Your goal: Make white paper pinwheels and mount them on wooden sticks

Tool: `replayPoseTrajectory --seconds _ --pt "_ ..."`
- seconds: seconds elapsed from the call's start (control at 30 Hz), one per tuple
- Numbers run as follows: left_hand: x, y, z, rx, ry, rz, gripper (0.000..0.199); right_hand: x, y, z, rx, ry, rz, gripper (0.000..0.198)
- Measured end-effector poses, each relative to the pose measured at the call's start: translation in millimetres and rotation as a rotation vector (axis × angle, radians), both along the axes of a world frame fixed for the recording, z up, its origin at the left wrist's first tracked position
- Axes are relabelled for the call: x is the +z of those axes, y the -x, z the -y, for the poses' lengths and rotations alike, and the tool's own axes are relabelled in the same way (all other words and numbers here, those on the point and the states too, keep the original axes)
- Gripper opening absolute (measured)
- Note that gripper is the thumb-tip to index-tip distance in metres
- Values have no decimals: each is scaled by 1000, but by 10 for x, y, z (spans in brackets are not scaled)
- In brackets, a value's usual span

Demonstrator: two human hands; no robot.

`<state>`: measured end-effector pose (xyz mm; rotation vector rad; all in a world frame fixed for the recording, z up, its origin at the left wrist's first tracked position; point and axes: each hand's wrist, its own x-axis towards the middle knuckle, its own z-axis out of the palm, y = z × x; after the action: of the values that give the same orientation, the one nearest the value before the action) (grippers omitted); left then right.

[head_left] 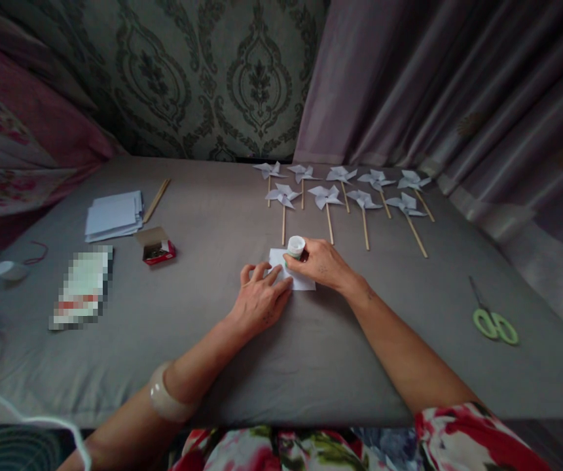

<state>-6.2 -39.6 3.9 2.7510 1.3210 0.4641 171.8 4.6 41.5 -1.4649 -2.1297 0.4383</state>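
From the head camera I see my left hand (260, 296) lying flat, fingers spread, pressing a white paper square (295, 275) on the grey table (222, 216). My right hand (321, 263) curls closed around a small glue stick (296, 246), its tip on the paper. Finished paper pinwheels (345, 190) lie beyond; green scissors (492, 320) sit well apart to the right.

Nine paper pinwheels (328, 196), green scissors (495, 323), paper stack (113, 214) and red box (158, 248) lie around.
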Motion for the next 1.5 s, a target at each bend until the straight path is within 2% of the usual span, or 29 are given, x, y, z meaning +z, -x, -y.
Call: replayPoseTrajectory --seconds 0.13,0.57,0.67,0.9,0.97,1.03,1.1,1.17,1.33,1.43,1.5 --pt "12 0 5 -2 5 24 27 7 -15 9 57 19 -12 17" --pt "16 0 7 0 7 15 27 18 -29 6 57 -7 -35 16" --pt "21 -2 7 -2 11 17 27 26 -19 15 89 27 -25 16" --pt "23 1 3 -5 5 14 27 14 -64 -3 40 4 -68 14" --pt "22 4 4 -8 -4 14 26 18 -126 -26 -87 22 -240 18" --pt "16 8 5 -14 -10 11 27 39 -187 -29 -240 40 -534 24" --pt "3 12 6 -17 -11 13 27 68 -229 8 -329 101 -844 30" --pt "-16 16 5 -9 -13 27 27 89 -244 85 -353 212 -1070 34" --pt "-21 31 -8 22 -36 115 23 26 -231 290 -350 503 -1385 36" --pt "59 26 -20 89 -30 270 19 -57 -204 347 -343 624 -1587 35" --pt "135 0 -26 155 43 433 18 -98 -167 377 -319 730 -1696 33"
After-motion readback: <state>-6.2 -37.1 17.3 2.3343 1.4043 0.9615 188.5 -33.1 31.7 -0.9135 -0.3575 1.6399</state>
